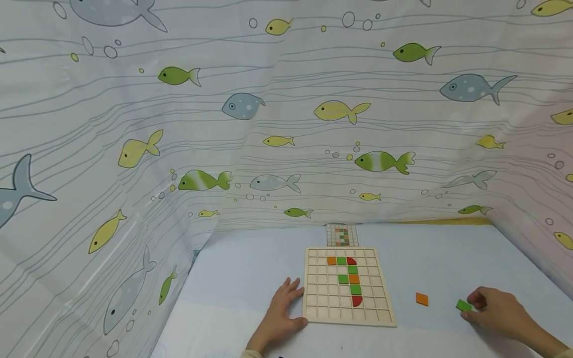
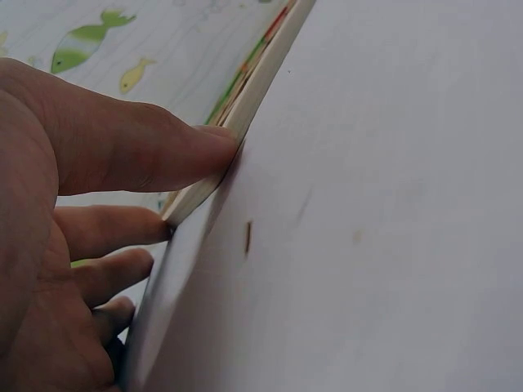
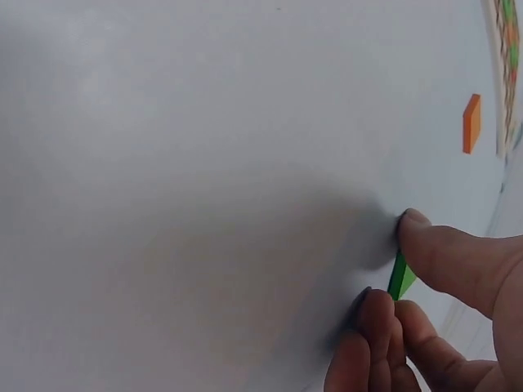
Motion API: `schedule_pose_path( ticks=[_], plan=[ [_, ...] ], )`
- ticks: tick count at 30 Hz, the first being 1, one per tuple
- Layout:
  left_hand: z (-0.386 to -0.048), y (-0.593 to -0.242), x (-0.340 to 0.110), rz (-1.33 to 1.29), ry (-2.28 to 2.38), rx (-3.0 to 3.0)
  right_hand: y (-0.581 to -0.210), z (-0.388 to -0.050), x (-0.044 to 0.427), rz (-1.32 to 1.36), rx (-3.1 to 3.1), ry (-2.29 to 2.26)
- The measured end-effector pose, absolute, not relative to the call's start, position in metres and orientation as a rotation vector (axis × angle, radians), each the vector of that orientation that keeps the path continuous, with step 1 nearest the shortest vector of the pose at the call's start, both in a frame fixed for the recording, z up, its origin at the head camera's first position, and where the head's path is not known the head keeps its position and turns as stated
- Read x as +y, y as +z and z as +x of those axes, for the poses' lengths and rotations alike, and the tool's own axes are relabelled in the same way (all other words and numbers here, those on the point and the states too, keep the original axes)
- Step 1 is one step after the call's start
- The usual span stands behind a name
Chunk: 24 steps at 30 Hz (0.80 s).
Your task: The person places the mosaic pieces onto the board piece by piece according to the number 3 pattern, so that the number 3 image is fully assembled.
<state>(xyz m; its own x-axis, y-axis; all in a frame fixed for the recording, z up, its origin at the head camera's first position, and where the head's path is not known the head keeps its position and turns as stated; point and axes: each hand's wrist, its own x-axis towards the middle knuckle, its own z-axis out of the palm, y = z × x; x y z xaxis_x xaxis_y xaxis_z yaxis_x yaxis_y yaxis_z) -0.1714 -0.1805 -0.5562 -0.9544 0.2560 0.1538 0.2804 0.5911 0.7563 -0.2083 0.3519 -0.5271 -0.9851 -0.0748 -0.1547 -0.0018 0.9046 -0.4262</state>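
Note:
A wooden grid board (image 1: 323,301) lies on the table, its cells partly filled with green and orange square tiles and two red rounded tiles (image 1: 356,301). My left hand (image 1: 281,311) rests at the board's left side, thumb against the near corner, fingers spread along the edge; the left wrist view shows the thumb (image 2: 155,151) touching the rim. Well to the right of the board, my right hand (image 1: 499,311) pinches a green square tile (image 1: 463,305) between thumb and fingers, low over the table. Those fingers partly hide the green tile (image 3: 402,278) in the right wrist view.
A loose orange square tile (image 1: 422,299) lies between the board and my right hand. Behind the board is a small printed grid card (image 1: 331,239) with a coloured pattern. Fish-patterned sheeting (image 1: 286,159) stands around the pale table (image 1: 250,258) at the back and sides.

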Motion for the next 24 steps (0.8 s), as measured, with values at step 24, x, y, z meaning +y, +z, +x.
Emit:
schedule_pose_path(
  ticks=[24],
  plan=[
    [-0.172, -0.559, -0.181, -0.489, -1.306, -2.759, -0.535, -0.206, 0.345, -0.160, 2.874, -0.613]
  ],
)
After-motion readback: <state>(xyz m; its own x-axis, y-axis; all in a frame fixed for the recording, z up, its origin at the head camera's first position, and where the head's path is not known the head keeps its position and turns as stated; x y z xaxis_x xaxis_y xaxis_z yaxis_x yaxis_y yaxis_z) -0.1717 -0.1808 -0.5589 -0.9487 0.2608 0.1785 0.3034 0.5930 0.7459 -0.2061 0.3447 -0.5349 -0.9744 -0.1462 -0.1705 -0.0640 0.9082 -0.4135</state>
